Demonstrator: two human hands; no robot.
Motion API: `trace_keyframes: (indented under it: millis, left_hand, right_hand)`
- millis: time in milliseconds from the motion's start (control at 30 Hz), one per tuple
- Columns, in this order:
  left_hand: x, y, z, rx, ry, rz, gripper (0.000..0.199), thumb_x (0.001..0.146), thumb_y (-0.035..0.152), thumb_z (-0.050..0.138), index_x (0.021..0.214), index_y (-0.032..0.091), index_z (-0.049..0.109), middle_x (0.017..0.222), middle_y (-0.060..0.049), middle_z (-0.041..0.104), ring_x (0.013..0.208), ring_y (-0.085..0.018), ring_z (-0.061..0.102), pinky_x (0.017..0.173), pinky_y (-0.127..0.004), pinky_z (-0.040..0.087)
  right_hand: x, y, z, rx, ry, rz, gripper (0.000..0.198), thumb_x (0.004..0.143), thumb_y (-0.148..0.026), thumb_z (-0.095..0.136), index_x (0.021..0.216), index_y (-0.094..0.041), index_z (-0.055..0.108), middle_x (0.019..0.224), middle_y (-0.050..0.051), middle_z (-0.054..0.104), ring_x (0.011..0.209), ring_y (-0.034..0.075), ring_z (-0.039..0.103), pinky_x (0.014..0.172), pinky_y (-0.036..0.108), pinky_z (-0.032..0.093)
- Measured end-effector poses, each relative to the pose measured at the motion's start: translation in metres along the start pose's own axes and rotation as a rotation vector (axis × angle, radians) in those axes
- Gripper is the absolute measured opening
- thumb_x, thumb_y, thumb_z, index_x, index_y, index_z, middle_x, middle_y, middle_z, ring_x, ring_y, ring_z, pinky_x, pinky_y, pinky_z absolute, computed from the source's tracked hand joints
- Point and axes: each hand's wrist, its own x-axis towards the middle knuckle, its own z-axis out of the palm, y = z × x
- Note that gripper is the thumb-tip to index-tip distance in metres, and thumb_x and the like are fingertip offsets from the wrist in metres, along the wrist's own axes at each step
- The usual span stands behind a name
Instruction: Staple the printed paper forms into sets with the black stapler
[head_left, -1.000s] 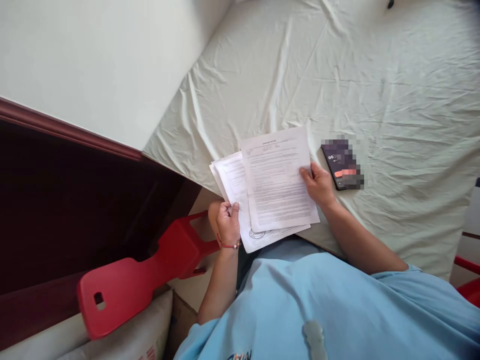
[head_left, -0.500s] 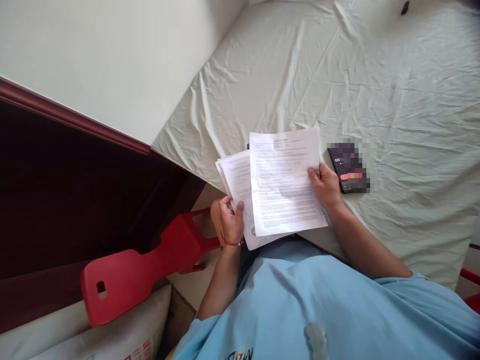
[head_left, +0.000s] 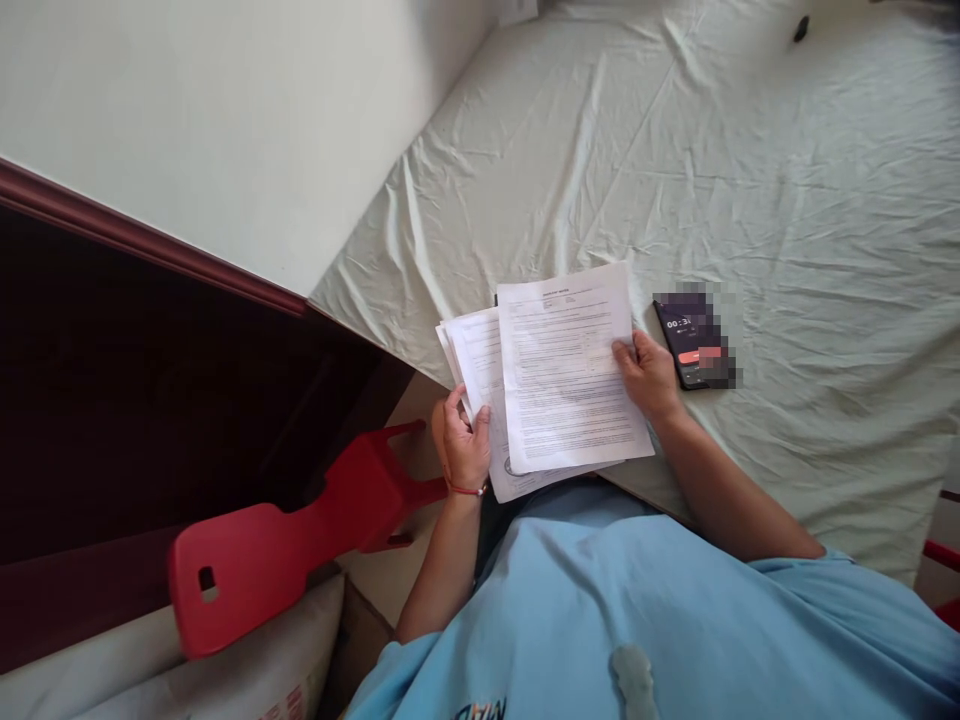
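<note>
My left hand (head_left: 466,440) grips a small stack of printed papers (head_left: 480,350) by its left edge, thumb on top. In my right hand (head_left: 651,375) is a printed sheet (head_left: 566,380), pinched at its right edge with the thumb over the front. This sheet overlaps the stack and covers most of it. Its lines of small print are too fine to read. Part of a round stamp shows at the lower edge of the stack. Just right of my right hand, a dark phone (head_left: 688,345) lies on the cloth, partly blurred out.
A wrinkled pale cloth (head_left: 720,180) covers the table. To the left stand a red plastic chair (head_left: 262,560) and a dark wooden panel (head_left: 135,400). White sacks (head_left: 247,670) lie at the lower left. A small black object (head_left: 802,28) sits far back.
The top sheet's upper edge has tilted, with its left corner lower. Both hands keep their hold, and the whole view has shifted slightly.
</note>
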Motion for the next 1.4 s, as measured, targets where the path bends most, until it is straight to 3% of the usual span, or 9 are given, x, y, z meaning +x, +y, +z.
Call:
trace_keyframes:
  millis: [133, 267, 333, 633, 833, 1000, 1100, 1200, 1400]
  left_hand:
    - [0.003, 0.005, 0.001, 0.064, -0.01, 0.043, 0.071, 0.091, 0.049, 0.071, 0.15, 0.018, 0.047, 0.132, -0.016, 0.066, 0.12, -0.027, 0.065, 0.107, -0.038, 0.05]
    - [0.004, 0.005, 0.004, 0.092, -0.067, 0.03, 0.043, 0.094, 0.049, 0.064, 0.122, 0.017, 0.071, 0.117, -0.013, 0.074, 0.111, -0.026, 0.069, 0.103, -0.039, 0.053]
    - [0.004, 0.005, 0.006, 0.083, -0.087, 0.008, 0.038, 0.095, 0.048, 0.062, 0.11, 0.016, 0.074, 0.111, -0.013, 0.075, 0.107, -0.025, 0.071, 0.1, -0.04, 0.054]
    - [0.001, 0.009, 0.007, 0.163, -0.061, 0.06, 0.034, 0.099, 0.044, 0.056, 0.112, 0.018, 0.073, 0.112, -0.01, 0.075, 0.107, -0.022, 0.07, 0.097, -0.034, 0.053]
    - [-0.001, 0.007, 0.006, 0.133, -0.066, 0.017, 0.039, 0.098, 0.051, 0.058, 0.114, 0.018, 0.072, 0.112, -0.01, 0.074, 0.107, -0.023, 0.07, 0.098, -0.035, 0.052]
    - [-0.003, 0.007, 0.008, 0.041, -0.077, -0.039, 0.05, 0.085, 0.047, 0.076, 0.126, 0.019, 0.065, 0.122, -0.012, 0.071, 0.111, -0.025, 0.069, 0.103, -0.039, 0.052]
    - [-0.004, 0.008, 0.009, -0.016, -0.068, -0.047, 0.063, 0.08, 0.041, 0.082, 0.135, 0.02, 0.058, 0.132, -0.014, 0.067, 0.121, -0.026, 0.066, 0.111, -0.042, 0.048]
    - [-0.006, 0.007, 0.007, -0.074, -0.06, -0.06, 0.072, 0.081, 0.04, 0.082, 0.143, 0.022, 0.05, 0.136, -0.014, 0.065, 0.126, -0.027, 0.064, 0.114, -0.045, 0.046]
    - [-0.009, 0.008, 0.005, -0.15, -0.048, -0.079, 0.082, 0.08, 0.039, 0.084, 0.149, 0.023, 0.043, 0.135, -0.015, 0.066, 0.123, -0.027, 0.066, 0.112, -0.044, 0.05]
  right_hand:
    - [0.001, 0.0, -0.003, -0.027, 0.04, -0.009, 0.031, 0.091, -0.041, 0.053, 0.07, -0.025, 0.038, 0.062, -0.002, 0.046, 0.058, 0.015, 0.037, 0.059, 0.032, 0.03]
    - [0.001, 0.0, -0.003, -0.046, 0.032, -0.019, 0.029, 0.091, -0.041, 0.052, 0.071, -0.026, 0.038, 0.064, -0.001, 0.048, 0.06, 0.016, 0.04, 0.06, 0.031, 0.03]
    - [0.001, -0.001, -0.003, -0.053, 0.016, -0.02, 0.029, 0.091, -0.041, 0.051, 0.071, -0.025, 0.038, 0.064, -0.001, 0.048, 0.06, 0.016, 0.04, 0.06, 0.031, 0.03]
    - [-0.001, -0.002, -0.002, -0.046, -0.011, -0.018, 0.028, 0.092, -0.041, 0.052, 0.072, -0.025, 0.04, 0.065, -0.001, 0.047, 0.061, 0.016, 0.041, 0.06, 0.032, 0.03]
    - [-0.006, -0.007, 0.003, -0.055, -0.08, -0.068, 0.036, 0.093, -0.043, 0.053, 0.069, -0.025, 0.033, 0.061, -0.002, 0.045, 0.059, 0.015, 0.038, 0.06, 0.032, 0.031]
    - [-0.01, -0.012, 0.006, -0.06, -0.114, -0.083, 0.03, 0.092, -0.042, 0.054, 0.071, -0.025, 0.041, 0.063, -0.001, 0.051, 0.06, 0.016, 0.044, 0.063, 0.032, 0.036]
    - [-0.011, -0.012, 0.006, -0.007, -0.117, -0.064, 0.019, 0.092, -0.042, 0.054, 0.084, -0.024, 0.055, 0.071, 0.0, 0.06, 0.063, 0.017, 0.051, 0.065, 0.032, 0.04]
    - [-0.009, -0.009, 0.007, 0.079, -0.074, -0.017, 0.024, 0.091, -0.041, 0.057, 0.105, -0.023, 0.062, 0.081, 0.002, 0.067, 0.068, 0.018, 0.058, 0.068, 0.033, 0.045]
    - [-0.005, 0.001, 0.007, 0.117, -0.064, 0.039, 0.027, 0.084, -0.036, 0.064, 0.107, -0.022, 0.064, 0.081, 0.003, 0.069, 0.07, 0.019, 0.062, 0.07, 0.034, 0.049]
